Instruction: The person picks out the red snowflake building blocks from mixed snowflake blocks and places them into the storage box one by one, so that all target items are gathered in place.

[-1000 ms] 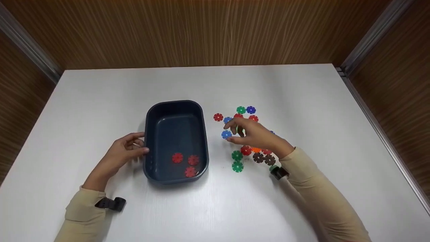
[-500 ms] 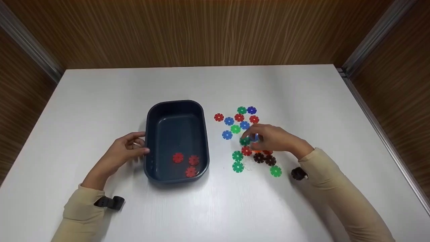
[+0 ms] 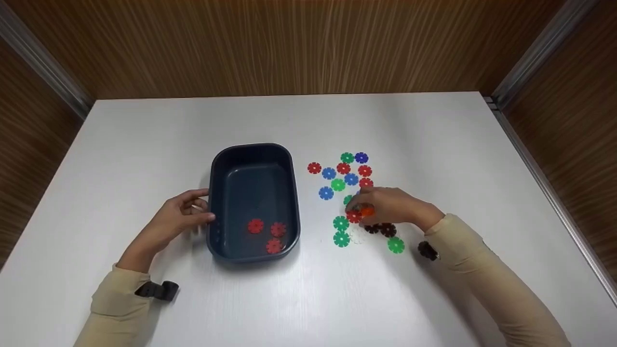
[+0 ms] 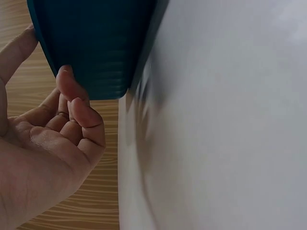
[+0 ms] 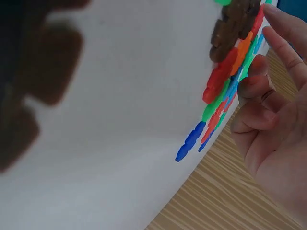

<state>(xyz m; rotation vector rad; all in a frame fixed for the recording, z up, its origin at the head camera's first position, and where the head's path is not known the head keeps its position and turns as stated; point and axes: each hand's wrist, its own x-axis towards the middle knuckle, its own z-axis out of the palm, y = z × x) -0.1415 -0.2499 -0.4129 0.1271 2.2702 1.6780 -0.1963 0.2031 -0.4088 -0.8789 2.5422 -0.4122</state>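
Observation:
My left hand grips the left wall of a dark blue rectangular tray, thumb at the rim and fingers outside. In the left wrist view the tray shows its outer wall, with my left hand against it. Three red notched plastic discs lie inside the tray. My right hand reaches low over loose discs, thumb and index finger apart around a red notched disc on the table. Beside it, an orange disc shows under the hand, which partly hides several others.
Several more notched discs spread right of the tray: blue ones, dark green ones, brown ones and a light green one. The white table meets a wood-grain panel at the back.
My right hand has moved right from above the blue discs, then slightly toward me, onto the red disc near the orange one. My left hand and the tray have stayed in place.

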